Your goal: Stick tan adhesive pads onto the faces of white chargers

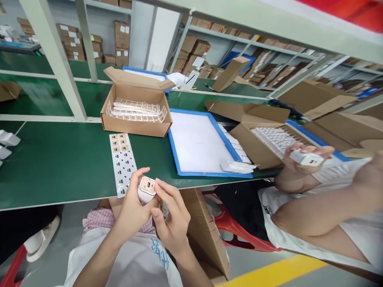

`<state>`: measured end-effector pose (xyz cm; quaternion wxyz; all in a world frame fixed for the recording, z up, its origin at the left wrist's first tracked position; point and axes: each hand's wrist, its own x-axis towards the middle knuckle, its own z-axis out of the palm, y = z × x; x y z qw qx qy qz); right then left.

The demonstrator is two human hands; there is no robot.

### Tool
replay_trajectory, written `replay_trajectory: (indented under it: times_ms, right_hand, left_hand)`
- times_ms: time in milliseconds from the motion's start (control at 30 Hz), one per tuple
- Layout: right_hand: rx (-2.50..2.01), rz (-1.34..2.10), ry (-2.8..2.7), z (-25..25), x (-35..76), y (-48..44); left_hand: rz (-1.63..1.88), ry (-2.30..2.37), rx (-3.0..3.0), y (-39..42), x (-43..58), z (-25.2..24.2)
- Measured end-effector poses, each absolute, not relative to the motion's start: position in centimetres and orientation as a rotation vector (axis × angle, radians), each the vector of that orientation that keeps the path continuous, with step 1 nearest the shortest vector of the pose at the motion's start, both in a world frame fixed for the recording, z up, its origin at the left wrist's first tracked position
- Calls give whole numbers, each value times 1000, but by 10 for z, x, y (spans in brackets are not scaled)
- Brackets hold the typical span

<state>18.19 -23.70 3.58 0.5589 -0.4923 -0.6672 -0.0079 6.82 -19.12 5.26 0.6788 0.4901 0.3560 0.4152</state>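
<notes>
My left hand [133, 209] grips a white USB wall charger [147, 190], which has a tan label on its face with ports showing through. The fingertips of my right hand [172, 217] pinch the charger's front edge. Just beyond my hands, a sheet of printed labels [122, 163] lies on the green workbench [60, 167]. Many of its labels are gone, leaving dark marks on the white backing. The lower part of the charger is hidden by my fingers.
An open cardboard box [136, 123] holds label sheets. A blue-framed white tray [197, 143] lies beyond. A co-worker's hand [302, 157] holds a charger above a box of white chargers [275, 139]. Red stools and cardboard stand below the bench; shelves of cartons stand behind.
</notes>
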Motion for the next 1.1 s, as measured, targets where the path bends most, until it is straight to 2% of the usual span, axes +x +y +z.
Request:
replay_trajectory:
  times_ms: [167, 267, 533, 733, 1100]
  right_hand:
    - [-1108, 262, -1274, 43, 197, -243]
    - [-1136, 299, -1132, 49, 210, -249]
    - [-1222, 53, -1178, 58, 223, -269]
    - [-1353, -116, -1323, 80, 210, -273]
    - [-1269, 439, -1173, 97, 226, -271]
  left_hand:
    - [957, 603, 1204, -190, 78, 46]
    - [921, 508, 1242, -187, 85, 44]
    - [871, 493, 1746, -187, 103, 49]
    - [1051, 520, 2031, -191, 100, 53]
    - [925, 404, 2003, -189, 95, 57]
